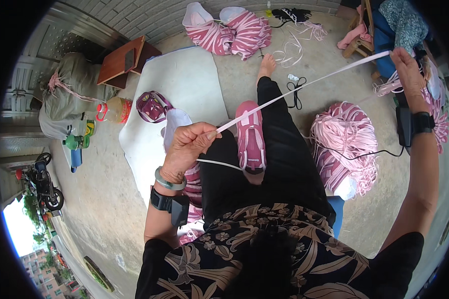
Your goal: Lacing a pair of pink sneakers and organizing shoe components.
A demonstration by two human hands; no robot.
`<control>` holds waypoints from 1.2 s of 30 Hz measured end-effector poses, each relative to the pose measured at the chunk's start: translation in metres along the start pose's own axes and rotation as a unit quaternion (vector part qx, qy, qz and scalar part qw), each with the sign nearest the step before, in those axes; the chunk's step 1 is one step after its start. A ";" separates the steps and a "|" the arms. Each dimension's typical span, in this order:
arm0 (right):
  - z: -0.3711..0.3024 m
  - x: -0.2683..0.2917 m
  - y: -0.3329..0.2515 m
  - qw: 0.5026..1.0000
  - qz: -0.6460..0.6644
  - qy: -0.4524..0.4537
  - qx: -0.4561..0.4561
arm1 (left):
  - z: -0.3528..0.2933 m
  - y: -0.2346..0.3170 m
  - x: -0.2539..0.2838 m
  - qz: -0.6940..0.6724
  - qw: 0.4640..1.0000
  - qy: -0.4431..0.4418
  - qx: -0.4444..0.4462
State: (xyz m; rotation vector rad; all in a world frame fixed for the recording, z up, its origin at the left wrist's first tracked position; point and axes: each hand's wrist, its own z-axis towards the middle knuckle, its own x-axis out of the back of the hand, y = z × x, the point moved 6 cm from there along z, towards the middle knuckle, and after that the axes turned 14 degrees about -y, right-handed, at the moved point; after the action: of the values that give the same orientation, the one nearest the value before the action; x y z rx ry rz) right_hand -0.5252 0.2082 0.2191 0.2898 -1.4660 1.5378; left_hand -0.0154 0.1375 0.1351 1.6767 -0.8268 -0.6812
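The left hand [188, 147] pinched a white strap [304, 84] just left of the pink shoe [250, 137] on her lap; the right hand [408, 70], fingers closed, gripped its far end.

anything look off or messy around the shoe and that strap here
Nothing looks damaged or spilled. The white strap runs taut between the left hand and the raised right hand, and the pink shoe lies on the lap. Only loose strap pieces lie scattered on the concrete floor beyond the bare foot.
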 end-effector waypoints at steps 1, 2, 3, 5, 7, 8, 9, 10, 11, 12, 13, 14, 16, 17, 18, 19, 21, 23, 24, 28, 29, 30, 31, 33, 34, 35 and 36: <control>-0.004 -0.013 0.029 0.981 -0.164 -0.049 -0.088 | 0.001 -0.016 0.004 0.014 0.999 -0.002 0.048; -0.018 -0.028 0.048 0.937 -0.319 -0.039 -0.139 | 0.005 -0.028 0.006 0.010 0.999 0.009 0.050; -0.031 -0.056 0.063 0.903 -0.379 -0.119 -0.167 | 0.012 -0.037 0.005 0.087 0.995 0.001 0.039; -0.062 -0.128 0.060 0.881 -0.394 -0.208 -0.158 | 0.021 -0.052 -0.002 0.164 0.986 -0.003 0.033; -0.092 -0.198 0.003 0.962 -0.190 -0.191 0.049 | 0.034 -0.064 -0.020 0.201 0.979 -0.041 0.016; -0.111 -0.226 -0.028 0.968 -0.040 -0.209 0.134 | 0.040 -0.067 -0.027 0.206 0.978 -0.037 0.003; -0.128 -0.258 -0.053 0.940 0.126 -0.282 0.146 | 0.047 -0.067 -0.035 0.243 0.969 -0.046 -0.014; -0.144 -0.277 -0.078 0.910 0.198 -0.324 0.166 | 0.052 -0.067 -0.043 0.279 0.958 -0.056 -0.031; -0.156 -0.290 -0.098 0.893 0.246 -0.337 0.169 | 0.057 -0.069 -0.047 0.277 0.959 -0.054 -0.025; -0.166 -0.301 -0.112 0.861 0.299 -0.385 0.148 | 0.060 -0.064 -0.051 0.319 0.945 -0.043 -0.063; -0.174 -0.306 -0.123 0.828 0.342 -0.420 0.145 | 0.061 -0.060 -0.053 0.356 0.928 -0.035 -0.105; -0.176 -0.308 -0.127 0.842 0.309 -0.419 0.142 | 0.062 -0.060 -0.053 0.371 0.922 -0.028 -0.108; -0.175 -0.305 -0.124 0.851 0.274 -0.425 0.144 | 0.063 -0.069 -0.049 0.374 0.924 -0.048 -0.072; -0.169 -0.300 -0.117 0.868 0.277 -0.390 0.137 | 0.063 -0.075 -0.047 0.374 0.923 -0.065 -0.054; -0.164 -0.295 -0.107 0.880 0.277 -0.367 0.124 | 0.062 -0.079 -0.045 0.371 0.925 -0.068 -0.045; -0.161 -0.293 -0.093 0.892 0.238 -0.375 0.082 | 0.060 -0.084 -0.042 0.356 0.932 -0.065 -0.040; -0.152 -0.285 -0.071 0.921 0.181 -0.343 0.043 | 0.059 -0.094 -0.039 0.339 0.938 -0.059 -0.035; -0.152 -0.284 -0.063 0.926 0.079 -0.362 0.072 | 0.058 -0.105 -0.039 0.318 0.946 -0.059 -0.005; -0.155 -0.290 -0.057 0.911 -0.056 -0.406 0.049 | 0.058 -0.106 -0.040 0.319 0.946 -0.054 -0.014; -0.164 -0.292 -0.094 0.935 -0.040 -0.285 0.207 | 0.065 -0.105 -0.054 0.361 0.929 -0.047 -0.072; -0.166 -0.296 -0.103 0.931 0.041 -0.283 0.224 | 0.067 -0.102 -0.058 0.390 0.915 -0.047 -0.091; -0.168 -0.307 -0.106 0.904 0.181 -0.345 0.177 | 0.069 -0.102 -0.058 0.389 0.916 -0.046 -0.088; -0.172 -0.318 -0.109 0.851 0.312 -0.404 0.123 | 0.071 -0.102 -0.059 0.425 0.901 -0.042 -0.081; -0.173 -0.328 -0.116 0.853 0.286 -0.416 0.133 | 0.074 -0.100 -0.056 0.459 0.885 -0.037 -0.073; -0.173 -0.333 -0.117 0.854 0.259 -0.430 0.139 | 0.076 -0.102 -0.056 0.503 0.861 -0.050 -0.054; -0.173 -0.335 -0.116 0.854 0.260 -0.428 0.140 | 0.077 -0.104 -0.055 0.545 0.835 -0.064 -0.036; -0.173 -0.340 -0.113 0.841 0.271 -0.450 0.128 | 0.077 -0.105 -0.052 0.544 0.836 -0.063 -0.033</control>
State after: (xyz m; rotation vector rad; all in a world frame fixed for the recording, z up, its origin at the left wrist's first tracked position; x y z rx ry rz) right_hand -0.1927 0.1822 0.0024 0.9162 -2.1849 2.2223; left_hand -0.0876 0.1531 0.0164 0.8419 -1.6160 -0.0005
